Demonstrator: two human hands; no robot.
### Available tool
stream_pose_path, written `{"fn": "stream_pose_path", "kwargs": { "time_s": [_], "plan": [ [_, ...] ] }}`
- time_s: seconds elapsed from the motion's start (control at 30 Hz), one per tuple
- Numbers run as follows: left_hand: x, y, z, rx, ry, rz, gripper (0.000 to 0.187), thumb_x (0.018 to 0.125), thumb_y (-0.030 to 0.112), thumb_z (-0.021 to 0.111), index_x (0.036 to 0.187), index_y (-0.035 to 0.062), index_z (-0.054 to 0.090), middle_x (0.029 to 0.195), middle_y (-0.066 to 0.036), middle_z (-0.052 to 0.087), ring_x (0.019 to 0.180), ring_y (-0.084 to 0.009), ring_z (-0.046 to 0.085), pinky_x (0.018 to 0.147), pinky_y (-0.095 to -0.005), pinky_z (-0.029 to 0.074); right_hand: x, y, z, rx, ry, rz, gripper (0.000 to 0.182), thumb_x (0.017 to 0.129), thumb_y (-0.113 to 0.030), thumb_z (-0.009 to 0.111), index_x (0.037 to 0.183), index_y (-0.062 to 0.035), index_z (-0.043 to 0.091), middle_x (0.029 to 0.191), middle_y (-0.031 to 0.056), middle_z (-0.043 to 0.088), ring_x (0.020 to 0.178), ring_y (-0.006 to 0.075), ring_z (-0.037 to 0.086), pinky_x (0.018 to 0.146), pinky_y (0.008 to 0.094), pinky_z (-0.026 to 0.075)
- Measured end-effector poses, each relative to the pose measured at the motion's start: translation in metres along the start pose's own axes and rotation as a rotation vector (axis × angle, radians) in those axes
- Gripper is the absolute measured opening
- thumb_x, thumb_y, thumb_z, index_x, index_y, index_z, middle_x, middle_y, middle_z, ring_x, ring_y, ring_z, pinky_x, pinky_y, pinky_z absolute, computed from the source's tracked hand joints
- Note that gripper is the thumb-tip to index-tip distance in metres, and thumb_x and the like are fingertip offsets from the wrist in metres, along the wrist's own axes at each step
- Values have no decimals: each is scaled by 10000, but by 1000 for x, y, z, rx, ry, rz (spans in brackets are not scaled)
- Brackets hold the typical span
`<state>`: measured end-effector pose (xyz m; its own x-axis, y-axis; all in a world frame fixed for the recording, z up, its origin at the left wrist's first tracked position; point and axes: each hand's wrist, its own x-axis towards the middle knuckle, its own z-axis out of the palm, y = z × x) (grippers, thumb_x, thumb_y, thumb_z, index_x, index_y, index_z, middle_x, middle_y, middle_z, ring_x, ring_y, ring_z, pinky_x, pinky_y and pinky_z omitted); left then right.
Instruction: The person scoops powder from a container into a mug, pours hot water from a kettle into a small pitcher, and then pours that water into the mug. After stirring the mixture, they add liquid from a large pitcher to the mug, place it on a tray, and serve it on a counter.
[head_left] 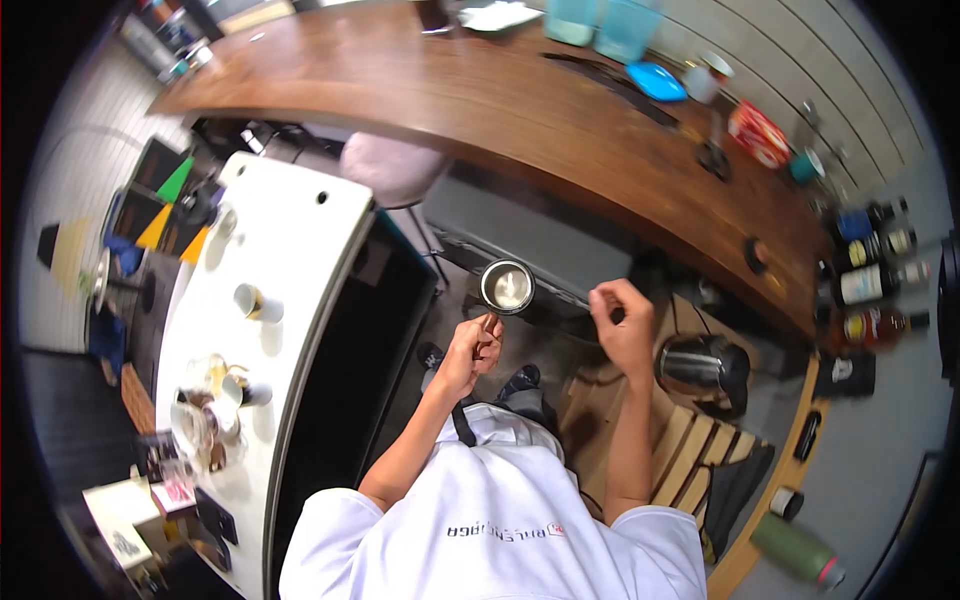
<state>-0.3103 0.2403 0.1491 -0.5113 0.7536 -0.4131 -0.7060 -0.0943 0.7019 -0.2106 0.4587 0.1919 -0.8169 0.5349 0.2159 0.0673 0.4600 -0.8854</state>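
Note:
My left hand [472, 352] is closed round the handle of a small round metal pot [508, 287]. The pot has a dark rim and a bright inside, with something pale or a reflection at its bottom. It is held out in front of my body, above the floor. To its right, my right hand [624, 325] is raised with thumb and fingertips pinched together, apart from the pot. Whether anything small is between those fingers I cannot make out. A shiny metal kettle [700, 368] with a black handle stands beyond my right forearm.
A long wooden counter [400, 75] curves across the far side, holding a blue lid [656, 82], scissors [713, 160] and a red packet [759, 134]. Left, a white table [310, 240] bears cups and glassware. A stool [390, 165] stands between; bottles [868, 285] line the right.

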Motion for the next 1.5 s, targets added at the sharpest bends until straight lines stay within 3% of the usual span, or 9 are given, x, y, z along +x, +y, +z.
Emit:
{"fn": "stream_pose_path", "kwargs": {
  "time_s": [0.2, 0.3, 0.43, 0.63, 0.87, 0.93, 1.07, 1.27, 1.5],
  "plan": [
    [-38, 42, -76, -35, 261, 139, 82, 847, 157, 461, 819, 81, 454, 592, 58, 347, 422, -24, 240, 375, -202, 174, 62, 14, -72, -350, 761, -165, 61, 896, -52, 638, 942, -19, 615, 798, 17, 571, 681, 75, 539, 593, 236, 443],
    [-48, 56, -103, -48, 335, 174, 65, 849, 149, 469, 826, 89, 461, 591, 67, 341, 434, -11, 241, 364, -190, 181, 79, 33, -140, -737, 971, -55, 218, 864, -158, 679, 1042, -36, 648, 891, 113, 597, 714, 229, 622, 622, 342, 490],
    [-39, 64, -114, -84, 294, 181, 65, 857, 150, 463, 845, 86, 467, 592, 69, 337, 422, -17, 235, 364, -189, 186, 100, 78, -203, -1010, 781, 251, 398, 844, -370, 697, 1135, -101, 660, 1065, 212, 621, 1018, 376, 594, 880, 474, 470],
    [-23, 67, -101, -119, 243, 141, 63, 862, 138, 480, 834, 83, 473, 593, 72, 330, 422, -16, 229, 376, -186, 186, 101, 91, -209, -1025, 463, 563, 346, 845, -354, 702, 1053, -82, 652, 1050, 160, 674, 1088, 363, 591, 906, 480, 462],
    [-17, 66, -99, -88, 216, 124, 77, 857, 169, 491, 844, 100, 461, 582, 81, 328, 399, -19, 226, 374, -204, 192, 103, 86, -199, -985, 565, 477, 295, 859, -285, 705, 957, -24, 609, 922, 167, 694, 938, 359, 661, 800, 446, 497],
    [-19, 69, -102, -94, 235, 159, 77, 859, 166, 486, 841, 98, 456, 585, 78, 331, 400, -19, 227, 373, -201, 191, 114, 91, -196, -883, 630, 242, 278, 860, -264, 707, 943, -20, 602, 898, 177, 689, 902, 359, 665, 777, 443, 498],
    [-26, 73, -118, -145, 290, 203, 77, 863, 157, 476, 836, 91, 448, 594, 67, 344, 405, -16, 233, 372, -193, 194, 138, -16, -99, -847, 541, 69, 261, 880, -228, 693, 972, -4, 595, 902, 158, 687, 882, 309, 670, 793, 413, 504],
    [-43, 83, -154, -192, 395, 306, 85, 876, 156, 473, 892, 72, 465, 612, 61, 364, 411, -11, 256, 376, -182, 216, 154, -110, 87, -187, 168, -283, 206, 866, -140, 718, 996, -18, 615, 834, 73, 650, 779, 124, 604, 708, 282, 495],
    [-40, 86, -216, -258, 421, 349, 54, 889, 135, 461, 888, 81, 467, 618, 65, 381, 405, -10, 270, 379, -180, 218, 129, -109, 309, 36, -497, -401, 268, 776, -134, 761, 933, 21, 610, 862, 182, 660, 797, 319, 663, 706, 384, 505]
  ]
}}
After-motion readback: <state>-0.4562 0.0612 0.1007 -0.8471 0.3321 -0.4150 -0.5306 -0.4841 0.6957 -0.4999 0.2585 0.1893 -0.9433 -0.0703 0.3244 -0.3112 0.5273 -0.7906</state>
